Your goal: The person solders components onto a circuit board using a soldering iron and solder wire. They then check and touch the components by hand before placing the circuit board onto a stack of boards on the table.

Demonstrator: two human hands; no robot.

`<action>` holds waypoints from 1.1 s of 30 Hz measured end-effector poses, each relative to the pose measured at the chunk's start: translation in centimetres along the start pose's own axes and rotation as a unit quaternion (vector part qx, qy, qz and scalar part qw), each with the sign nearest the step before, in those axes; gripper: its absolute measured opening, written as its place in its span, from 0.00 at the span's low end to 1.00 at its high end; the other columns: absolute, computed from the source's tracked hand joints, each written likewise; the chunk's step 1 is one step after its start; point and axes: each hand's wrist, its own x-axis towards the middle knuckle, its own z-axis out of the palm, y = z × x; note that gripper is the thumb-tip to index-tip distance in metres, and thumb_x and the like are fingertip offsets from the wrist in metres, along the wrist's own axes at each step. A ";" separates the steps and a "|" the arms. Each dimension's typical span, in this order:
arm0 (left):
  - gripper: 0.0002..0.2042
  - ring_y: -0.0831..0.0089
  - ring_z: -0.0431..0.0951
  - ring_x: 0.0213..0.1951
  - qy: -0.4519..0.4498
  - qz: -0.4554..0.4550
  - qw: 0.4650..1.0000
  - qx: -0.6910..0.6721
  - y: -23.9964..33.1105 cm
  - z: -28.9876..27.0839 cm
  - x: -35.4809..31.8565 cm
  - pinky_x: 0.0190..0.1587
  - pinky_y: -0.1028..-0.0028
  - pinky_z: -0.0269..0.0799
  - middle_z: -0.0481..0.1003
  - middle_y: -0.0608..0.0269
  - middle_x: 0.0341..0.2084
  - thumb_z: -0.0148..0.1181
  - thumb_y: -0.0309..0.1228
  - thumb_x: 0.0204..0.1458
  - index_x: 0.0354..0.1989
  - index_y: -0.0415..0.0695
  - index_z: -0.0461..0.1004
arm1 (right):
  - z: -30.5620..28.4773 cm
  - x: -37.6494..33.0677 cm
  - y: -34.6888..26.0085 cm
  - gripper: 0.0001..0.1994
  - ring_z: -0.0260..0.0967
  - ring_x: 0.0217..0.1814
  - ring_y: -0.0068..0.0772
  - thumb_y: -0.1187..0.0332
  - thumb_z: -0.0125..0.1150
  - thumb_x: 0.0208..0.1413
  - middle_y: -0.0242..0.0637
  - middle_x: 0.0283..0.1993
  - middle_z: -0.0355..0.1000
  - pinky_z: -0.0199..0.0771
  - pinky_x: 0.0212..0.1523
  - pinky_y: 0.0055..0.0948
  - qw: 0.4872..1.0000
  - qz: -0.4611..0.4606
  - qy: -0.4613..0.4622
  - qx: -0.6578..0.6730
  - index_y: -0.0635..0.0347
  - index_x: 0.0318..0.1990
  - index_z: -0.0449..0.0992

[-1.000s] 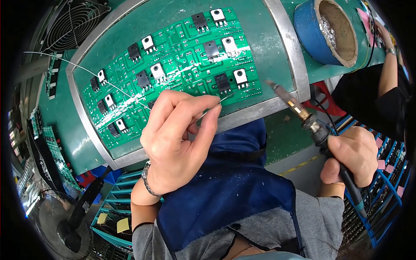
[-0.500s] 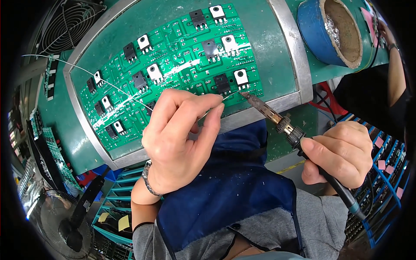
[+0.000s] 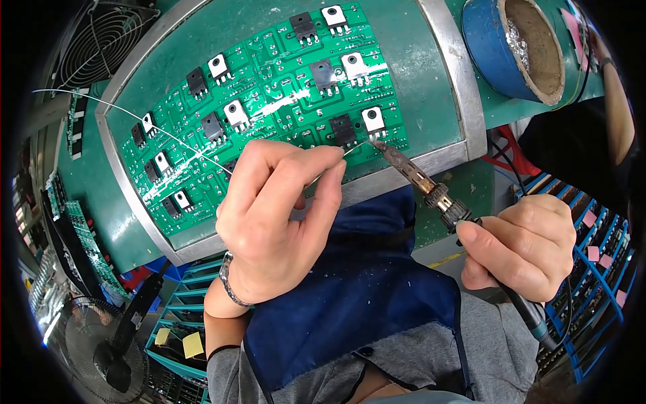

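Pinched between my left hand's thumb and forefinger is a thin solder wire, its long tail curving off to the far left. Its short end reaches the legs of a white transistor at the right near corner of the green circuit board. My right hand is closed round the black handle of a soldering iron. The iron's dark tip meets those same legs, close to the wire's end. Beside it stands a black transistor; several more black and white ones sit in pairs across the board.
A metal-edged frame surrounds the board on the green bench. At the far right stands a blue round tub with metallic scraps inside. Another person's arm shows beyond it. A fan and racks of boards lie at the lower left.
The board has shifted slightly to the left. The soldering iron and my right hand have moved a little left too, the tip staying at the white transistor's legs. Both grips are unchanged.
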 end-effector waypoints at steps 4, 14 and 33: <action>0.09 0.87 0.65 0.21 0.001 0.007 1.000 -0.009 -0.2 0.4 0.1 0.20 0.84 0.55 0.69 0.68 0.26 0.67 0.15 0.44 0.34 0.40 0.80 | 0.1 0.0 0.0 0.10 0.59 0.14 0.20 0.68 0.67 0.51 0.32 0.18 0.68 0.51 0.10 0.16 1.000 -0.002 -0.004 0.006 0.67 0.34 0.80; 0.09 0.87 0.64 0.21 -0.009 0.007 1.000 -0.008 -0.2 0.7 0.2 0.20 0.84 0.56 0.69 0.68 0.26 0.68 0.16 0.44 0.34 0.40 0.80 | 0.2 -0.2 0.0 0.10 0.60 0.13 0.21 0.68 0.65 0.51 0.34 0.17 0.69 0.48 0.10 0.17 1.000 -0.009 0.000 0.016 0.70 0.32 0.79; 0.09 0.86 0.65 0.23 0.011 -0.039 0.999 -0.019 0.4 0.0 -0.2 0.21 0.84 0.57 0.69 0.67 0.27 0.65 0.14 0.46 0.35 0.38 0.80 | -0.4 -0.1 -0.1 0.10 0.60 0.12 0.21 0.69 0.65 0.51 0.34 0.17 0.69 0.50 0.10 0.17 1.000 -0.010 0.013 0.020 0.70 0.32 0.78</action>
